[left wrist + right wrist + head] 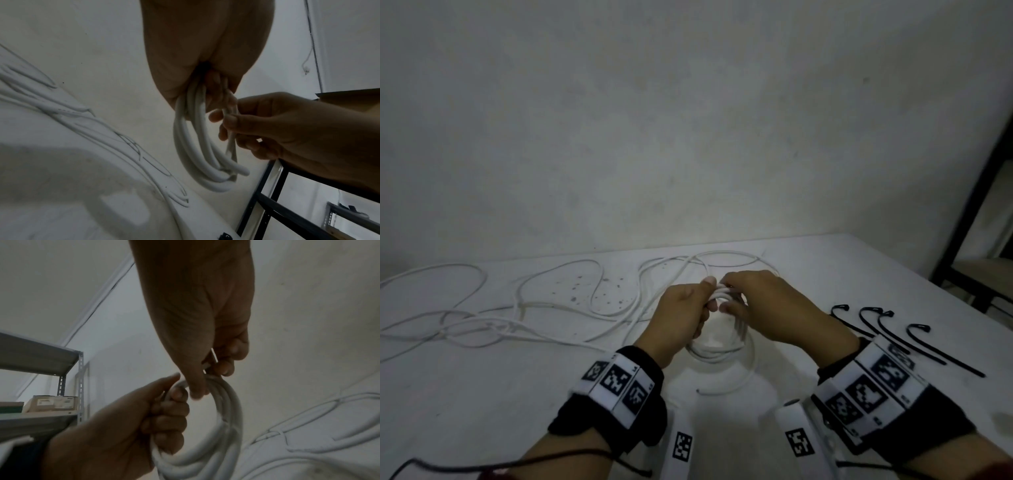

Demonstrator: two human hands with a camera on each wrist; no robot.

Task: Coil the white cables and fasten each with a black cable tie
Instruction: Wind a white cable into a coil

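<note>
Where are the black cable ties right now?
In the head view, the thin black plastic cable ties lie untouched on the white table, on the right side, just beyond the right hand.

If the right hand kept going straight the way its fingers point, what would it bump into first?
Most likely the left hand. The right hand points leftward across the white cable coil they both grip, and their fingertips nearly meet already, though depth is hard to judge.

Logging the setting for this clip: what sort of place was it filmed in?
Probably a storeroom or a plain workroom, not a home. A white table stands against a bare, scuffed wall, and slotted metal shelving holding cardboard boxes stands to one side.
</note>
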